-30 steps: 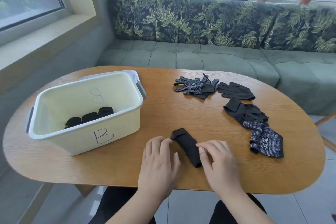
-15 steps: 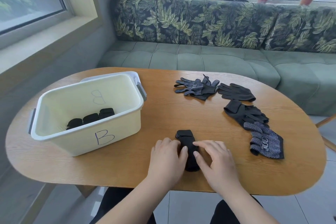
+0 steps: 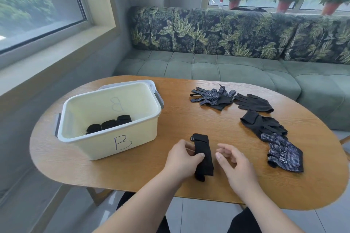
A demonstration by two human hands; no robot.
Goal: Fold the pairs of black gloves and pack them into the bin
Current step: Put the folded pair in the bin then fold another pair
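Between the tall-walled bin point(image 3: 91, 149) and the loose gloves point(image 3: 261, 126) runs open table point(image 3: 180, 119).

Cream plastic bin point(image 3: 106, 147) with grey handles and a handwritten B on the near wall, upright at the left. On its bottom, three folded black bundles point(image 3: 108, 124) in a touching row. Just right of the bin, a folded glove pair point(image 3: 203, 149): narrow black strip, lying lengthwise, pinched at mid-length by the left hand point(image 3: 182, 161). Farther right, unfolded and flat: dotted-palm pair point(image 3: 210, 97), overlapped; plain black glove point(image 3: 253, 103) just beside; crumpled black pair point(image 3: 261, 125); dotted glove point(image 3: 284, 155) touching it.
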